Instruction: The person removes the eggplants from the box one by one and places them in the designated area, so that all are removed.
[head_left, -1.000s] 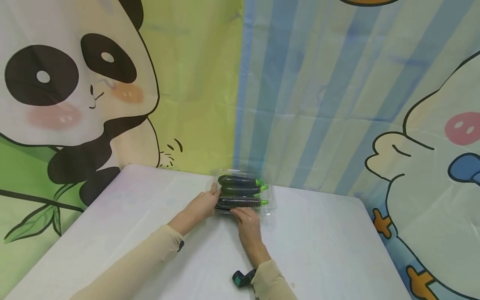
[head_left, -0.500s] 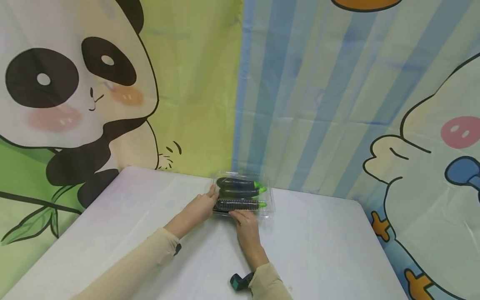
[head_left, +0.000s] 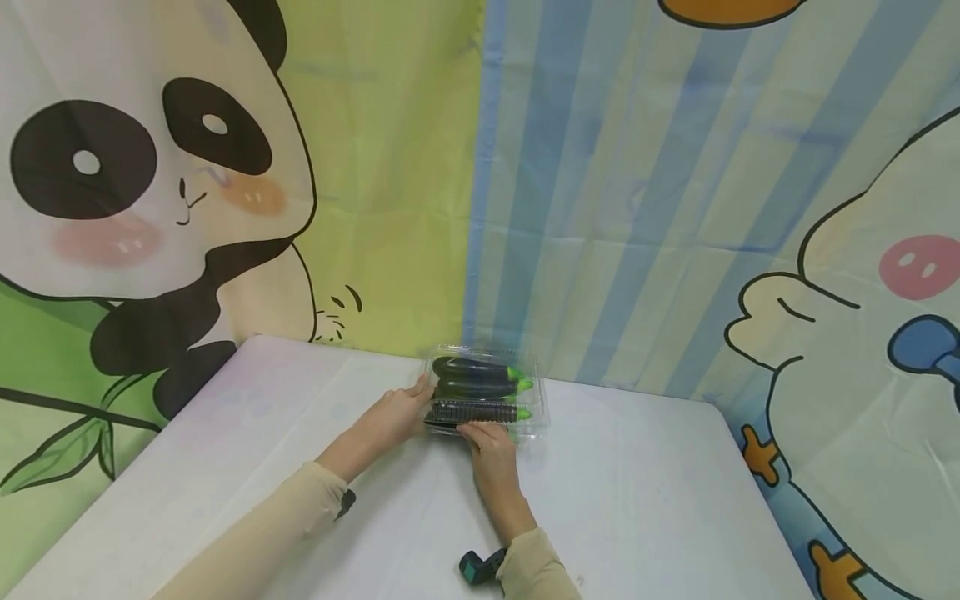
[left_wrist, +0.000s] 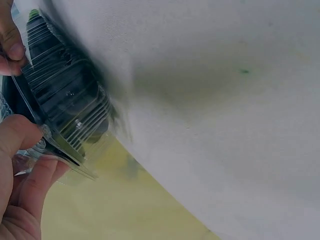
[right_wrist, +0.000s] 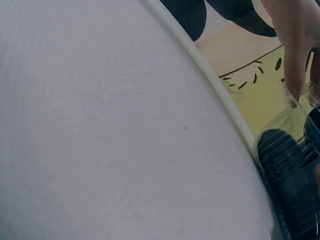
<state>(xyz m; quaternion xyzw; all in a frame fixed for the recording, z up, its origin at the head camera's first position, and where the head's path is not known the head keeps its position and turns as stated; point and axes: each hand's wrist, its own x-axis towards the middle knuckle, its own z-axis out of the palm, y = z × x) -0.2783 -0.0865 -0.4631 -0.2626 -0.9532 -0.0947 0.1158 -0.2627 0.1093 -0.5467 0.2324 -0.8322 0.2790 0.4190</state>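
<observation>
- Left sleeve (head_left: 251,533) and wrist lie slightly farther left and nearer the person than a second ago; the right hand (head_left: 497,471) and the clear plastic box (left_wrist: 75,100) keep almost the same place on the white table (head_left: 637,492).
- Leftmost is a hanging drape printed with a panda (head_left: 217,200) on green and yellow.
- Next, the left hand (head_left: 386,422) pinches the box's left end, thumb on one side of the rim and fingers on the other, as the left wrist view shows.
- Between both hands, the box rests near the table's back edge, just before the drape.
- Inside it, three dark eggplants (head_left: 472,367) show plainly, side by side, green stems toward the right; the nearest shows through ribbed plastic.
- Right-hand fingertips and thumb pinch the near rim; a dark device (head_left: 480,567) sits at that wrist.
- Farther right come blue stripes (head_left: 547,167), then a pale cartoon figure (head_left: 870,375) with orange feet.
</observation>
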